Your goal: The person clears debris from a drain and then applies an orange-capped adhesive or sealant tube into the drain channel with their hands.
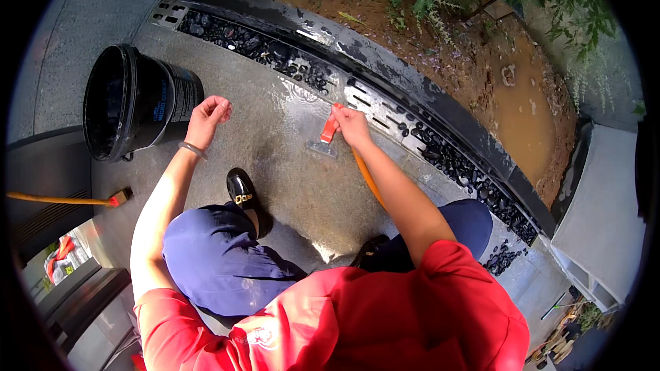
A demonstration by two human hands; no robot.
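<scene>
My right hand (353,126) is closed on a scraper (330,127) with a flat red handle and a wide grey end, which is down at the wet concrete floor (289,158). An orange rod or hose (368,177) runs from below this hand under my forearm; I cannot tell whether it joins the scraper. My left hand (210,115) is raised in front of the bucket, fingers curled in, with nothing showing in them. The black bucket (182,96) lies tipped on its side at the left, its mouth facing left.
Black pebbles (450,158) line a drain channel with a slotted metal grate (375,113) ahead. Behind a dark stone kerb (412,79) lie muddy soil and a brown puddle (526,117). A brush (118,198) with a wooden handle is at the left, near my shoe (240,192).
</scene>
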